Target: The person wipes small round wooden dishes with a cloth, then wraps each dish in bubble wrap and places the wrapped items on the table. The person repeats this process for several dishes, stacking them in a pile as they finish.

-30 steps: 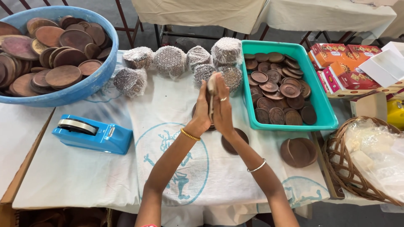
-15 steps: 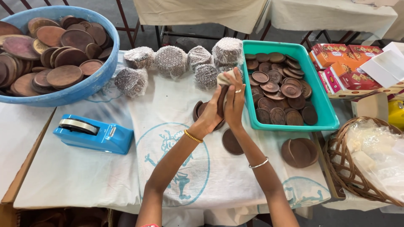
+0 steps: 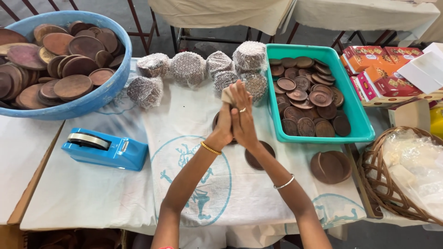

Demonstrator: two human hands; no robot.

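Note:
My left hand (image 3: 224,125) and my right hand (image 3: 243,117) are raised and pressed together over the middle of the table. A small pale piece (image 3: 227,95) is pinched between their fingertips; what it is I cannot tell. Below the hands, brown round discs (image 3: 259,159) lie on the white printed cloth (image 3: 92,193), partly hidden by my wrists. Several bubble-wrapped bundles (image 3: 187,68) stand just beyond my fingers. A teal tray (image 3: 355,113) full of brown discs is right of my hands.
A big blue tub (image 3: 115,85) of larger brown discs stands at the far left. A blue tape dispenser (image 3: 104,150) lies at the left. A small stack of discs (image 3: 330,167), a wicker basket (image 3: 369,173) with plastic and orange boxes (image 3: 383,69) are at the right.
My hands were flat palm to palm a second ago. They have since twisted and closed together, and the pale piece now shows at the fingertips.

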